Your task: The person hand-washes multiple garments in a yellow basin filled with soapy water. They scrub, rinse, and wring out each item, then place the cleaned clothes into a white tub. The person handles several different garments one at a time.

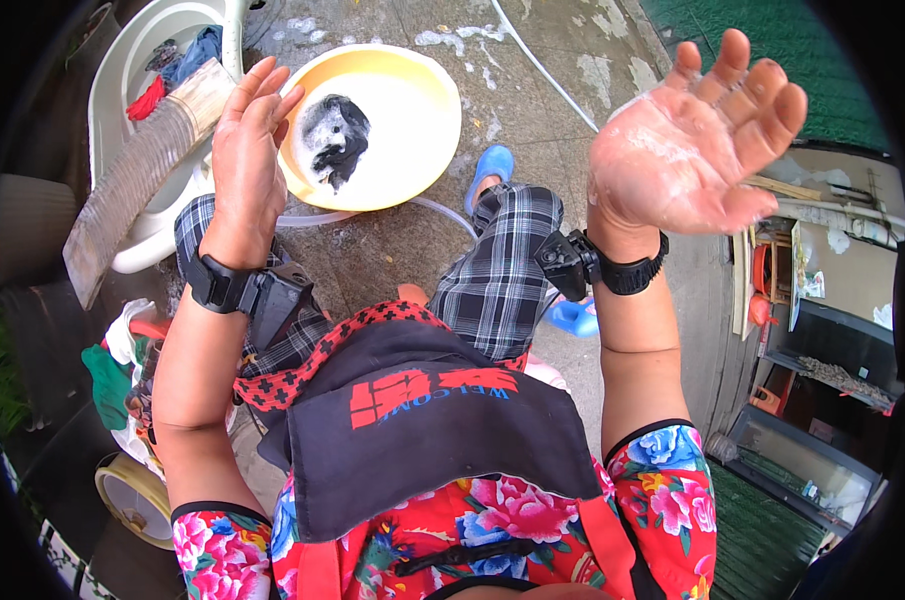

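Both my hands are raised and hold nothing. My left hand [250, 150], wet, is between a ridged wooden washboard [141, 180] and a yellow-rimmed basin [430, 112]. Its fingers point up, some of them apart. My right hand [677, 150] is at the upper right, palm showing, fingers spread, with suds on the palm and wrist. Dark wet cloth [340, 139] lies in the pale basin. The washboard leans across a white plastic tub [114, 97] that holds a red cloth [147, 99] and a blue cloth [197, 54]. Black straps with devices circle both wrists.
A pale hose [546, 75] runs over the wet, sudsy concrete floor, and clear tubing [317, 220] passes below the basin. Clothes [111, 386] are piled at the left above a round yellowish container [133, 502]. Shelving [827, 352] stands at the right.
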A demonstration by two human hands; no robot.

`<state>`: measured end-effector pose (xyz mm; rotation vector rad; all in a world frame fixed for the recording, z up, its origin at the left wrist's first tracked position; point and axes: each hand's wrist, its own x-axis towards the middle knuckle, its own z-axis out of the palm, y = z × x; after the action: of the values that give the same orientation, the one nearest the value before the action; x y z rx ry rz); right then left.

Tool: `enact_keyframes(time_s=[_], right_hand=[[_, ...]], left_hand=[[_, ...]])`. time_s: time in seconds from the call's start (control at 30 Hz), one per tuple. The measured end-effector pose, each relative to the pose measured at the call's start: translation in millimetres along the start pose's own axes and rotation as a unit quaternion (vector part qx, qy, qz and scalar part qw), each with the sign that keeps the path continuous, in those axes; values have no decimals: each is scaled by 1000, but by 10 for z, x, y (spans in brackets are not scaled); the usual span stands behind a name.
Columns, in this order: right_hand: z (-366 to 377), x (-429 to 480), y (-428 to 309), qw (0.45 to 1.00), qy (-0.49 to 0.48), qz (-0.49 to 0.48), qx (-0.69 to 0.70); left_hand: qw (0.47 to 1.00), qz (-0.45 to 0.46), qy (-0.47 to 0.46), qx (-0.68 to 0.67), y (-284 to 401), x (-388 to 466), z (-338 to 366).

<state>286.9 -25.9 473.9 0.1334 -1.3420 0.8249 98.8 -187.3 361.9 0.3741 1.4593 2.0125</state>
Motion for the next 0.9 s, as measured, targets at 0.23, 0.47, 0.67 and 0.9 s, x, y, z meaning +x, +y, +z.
enact_keyframes(time_s=[0.23, 0.47, 0.67, 0.9], right_hand=[[184, -8, -323, 995, 34, 14, 91], [251, -9, -457, 988, 98, 20, 119], [269, 41, -576, 977, 145, 32, 154], [56, 49, -544, 972, 120, 95, 179]], left_hand=[[1000, -25, -5, 2, 65, -100, 2], [1000, -23, -14, -6, 81, -178, -5], [999, -45, -19, -16, 40, -269, 33], [993, -111, -30, -18, 5, -273, 30]])
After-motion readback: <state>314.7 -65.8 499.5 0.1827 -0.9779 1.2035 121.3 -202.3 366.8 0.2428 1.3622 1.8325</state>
